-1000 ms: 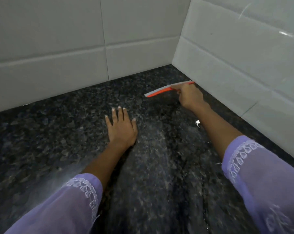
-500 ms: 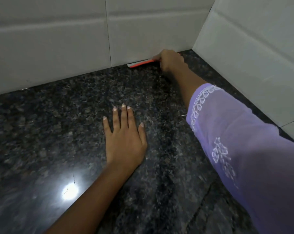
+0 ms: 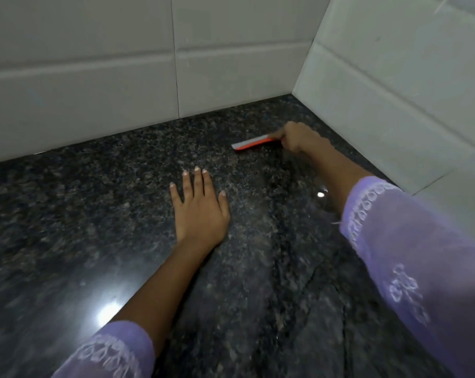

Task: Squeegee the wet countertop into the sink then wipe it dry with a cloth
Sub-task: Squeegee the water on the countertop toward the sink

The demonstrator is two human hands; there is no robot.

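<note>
The dark speckled granite countertop [image 3: 100,214] fills the lower part of the view and shines with wet streaks. My right hand [image 3: 299,137] grips an orange and grey squeegee [image 3: 254,143], whose blade lies on the stone a little out from the back corner. Its handle is hidden inside my fist. My left hand [image 3: 200,211] rests flat on the counter, fingers straight and spread, nearer to me and to the left of the squeegee. No sink or cloth is in view.
White tiled walls meet at the back right corner: the back wall [image 3: 121,77] runs along the far edge and the side wall [image 3: 394,91] closes the right. A bright light reflection [image 3: 108,313] glints on the wet stone near my left sleeve.
My right hand has pulled the squeegee back from the foot of the back wall toward me. My left hand has stayed flat in place.
</note>
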